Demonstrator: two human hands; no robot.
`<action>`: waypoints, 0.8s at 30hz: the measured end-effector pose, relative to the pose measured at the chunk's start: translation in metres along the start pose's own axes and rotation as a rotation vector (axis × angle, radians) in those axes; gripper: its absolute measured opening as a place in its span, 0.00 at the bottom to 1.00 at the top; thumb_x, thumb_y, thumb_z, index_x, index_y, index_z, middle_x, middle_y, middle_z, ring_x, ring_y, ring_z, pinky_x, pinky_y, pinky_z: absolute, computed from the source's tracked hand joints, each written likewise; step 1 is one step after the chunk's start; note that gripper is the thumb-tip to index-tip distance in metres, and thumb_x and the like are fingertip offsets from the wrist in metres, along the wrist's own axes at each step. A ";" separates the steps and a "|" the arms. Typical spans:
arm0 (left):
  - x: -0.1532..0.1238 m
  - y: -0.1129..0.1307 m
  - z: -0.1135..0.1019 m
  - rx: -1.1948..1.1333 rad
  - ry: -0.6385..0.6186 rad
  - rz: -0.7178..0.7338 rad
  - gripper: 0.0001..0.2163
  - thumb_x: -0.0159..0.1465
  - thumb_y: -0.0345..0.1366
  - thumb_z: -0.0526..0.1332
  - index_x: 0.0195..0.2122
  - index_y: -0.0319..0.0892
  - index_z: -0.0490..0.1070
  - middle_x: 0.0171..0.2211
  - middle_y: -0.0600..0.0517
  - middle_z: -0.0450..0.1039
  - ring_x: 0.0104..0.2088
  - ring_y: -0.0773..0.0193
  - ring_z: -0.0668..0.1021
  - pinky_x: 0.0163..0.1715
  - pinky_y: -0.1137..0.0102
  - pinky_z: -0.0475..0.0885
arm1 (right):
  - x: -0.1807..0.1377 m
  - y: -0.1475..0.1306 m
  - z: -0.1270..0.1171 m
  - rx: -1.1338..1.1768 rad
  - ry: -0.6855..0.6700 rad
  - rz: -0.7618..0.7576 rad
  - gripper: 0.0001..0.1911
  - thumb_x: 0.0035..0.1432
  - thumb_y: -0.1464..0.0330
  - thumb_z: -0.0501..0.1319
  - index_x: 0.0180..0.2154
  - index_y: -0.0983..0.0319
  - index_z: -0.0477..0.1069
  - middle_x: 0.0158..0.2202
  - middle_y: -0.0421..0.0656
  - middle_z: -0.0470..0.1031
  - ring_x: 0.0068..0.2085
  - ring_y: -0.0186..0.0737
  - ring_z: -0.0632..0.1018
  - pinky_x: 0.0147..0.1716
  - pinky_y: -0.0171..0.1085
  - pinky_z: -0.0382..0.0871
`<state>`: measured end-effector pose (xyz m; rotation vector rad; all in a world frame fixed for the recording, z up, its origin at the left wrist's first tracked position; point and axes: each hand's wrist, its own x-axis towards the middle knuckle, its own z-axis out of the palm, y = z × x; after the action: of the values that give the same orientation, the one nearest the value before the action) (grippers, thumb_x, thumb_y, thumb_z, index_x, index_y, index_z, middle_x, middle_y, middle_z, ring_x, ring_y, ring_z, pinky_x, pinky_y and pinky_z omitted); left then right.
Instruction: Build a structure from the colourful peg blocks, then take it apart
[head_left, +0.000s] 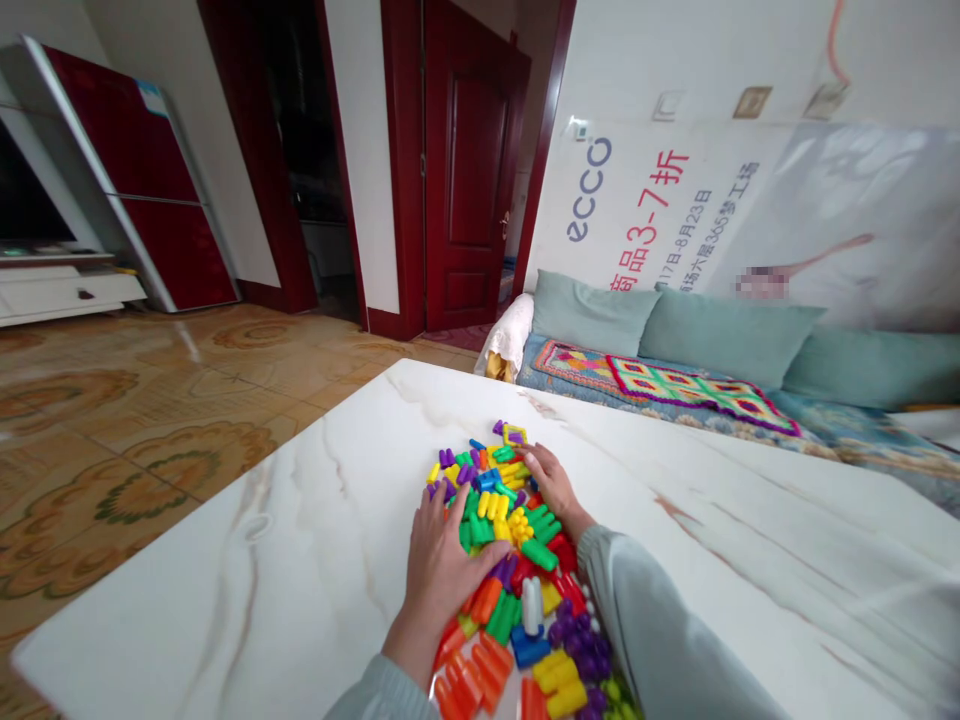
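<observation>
A heap of bright plastic building pieces (510, 560), in orange, green, yellow, purple, blue and white, lies on a white marble-look table (300, 560). My left hand (439, 560) rests flat on the left side of the heap, fingers spread and open. My right hand (555, 485) lies on the far right side of the heap, fingers stretched forward over the pieces, open. Both grey sleeves reach in from the bottom edge. Neither hand grips a piece that I can make out.
The table's left edge drops to a patterned tile floor (135, 420). Behind the table is a low sofa with teal cushions (720, 335) and a colourful mat. A dark red door (469, 170) and a red cabinet (142, 180) stand at the back.
</observation>
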<state>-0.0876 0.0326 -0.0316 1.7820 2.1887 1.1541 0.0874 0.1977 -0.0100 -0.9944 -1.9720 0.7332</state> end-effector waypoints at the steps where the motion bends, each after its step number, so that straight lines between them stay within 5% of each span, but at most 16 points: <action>1: 0.001 -0.001 -0.001 0.000 0.011 -0.009 0.39 0.55 0.54 0.67 0.66 0.49 0.60 0.68 0.42 0.57 0.68 0.38 0.58 0.63 0.44 0.60 | 0.001 -0.003 0.006 0.006 -0.004 -0.006 0.42 0.58 0.35 0.43 0.46 0.57 0.80 0.52 0.46 0.79 0.59 0.49 0.73 0.66 0.53 0.51; 7: 0.005 -0.009 -0.009 0.000 0.029 -0.031 0.33 0.62 0.55 0.61 0.65 0.45 0.62 0.66 0.40 0.59 0.67 0.42 0.60 0.64 0.48 0.61 | 0.011 -0.023 0.033 0.039 -0.016 0.044 0.45 0.56 0.32 0.43 0.48 0.57 0.79 0.55 0.46 0.77 0.61 0.51 0.71 0.67 0.54 0.50; 12: 0.008 -0.012 -0.015 -0.091 0.001 -0.099 0.31 0.63 0.54 0.59 0.63 0.43 0.65 0.65 0.40 0.60 0.66 0.44 0.62 0.65 0.49 0.60 | -0.014 -0.050 -0.007 0.095 -0.008 0.112 0.41 0.63 0.38 0.41 0.61 0.57 0.68 0.61 0.45 0.71 0.63 0.46 0.69 0.63 0.50 0.60; 15: 0.013 -0.010 -0.023 -0.150 -0.008 -0.120 0.30 0.63 0.54 0.60 0.62 0.43 0.66 0.64 0.40 0.61 0.66 0.45 0.63 0.65 0.50 0.59 | -0.075 -0.066 -0.057 0.130 0.060 0.108 0.36 0.66 0.43 0.46 0.63 0.58 0.65 0.63 0.48 0.68 0.64 0.47 0.67 0.65 0.52 0.57; 19: -0.001 0.007 -0.045 -0.158 -0.027 -0.038 0.30 0.62 0.54 0.60 0.62 0.44 0.65 0.64 0.42 0.62 0.66 0.45 0.63 0.65 0.49 0.60 | -0.191 -0.068 -0.109 -0.126 0.075 0.124 0.36 0.64 0.44 0.52 0.65 0.56 0.60 0.67 0.49 0.62 0.67 0.53 0.63 0.65 0.56 0.57; 24: -0.074 0.050 -0.064 -0.025 -0.328 0.263 0.42 0.51 0.63 0.66 0.65 0.57 0.61 0.70 0.47 0.52 0.70 0.35 0.50 0.65 0.38 0.52 | -0.288 -0.042 -0.107 -0.491 -0.104 -0.014 0.62 0.47 0.37 0.63 0.72 0.57 0.40 0.71 0.56 0.50 0.69 0.66 0.56 0.64 0.68 0.46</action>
<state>-0.0571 -0.0612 0.0156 2.1203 1.7904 0.8464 0.2701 -0.0510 -0.0349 -1.2416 -2.3056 0.2954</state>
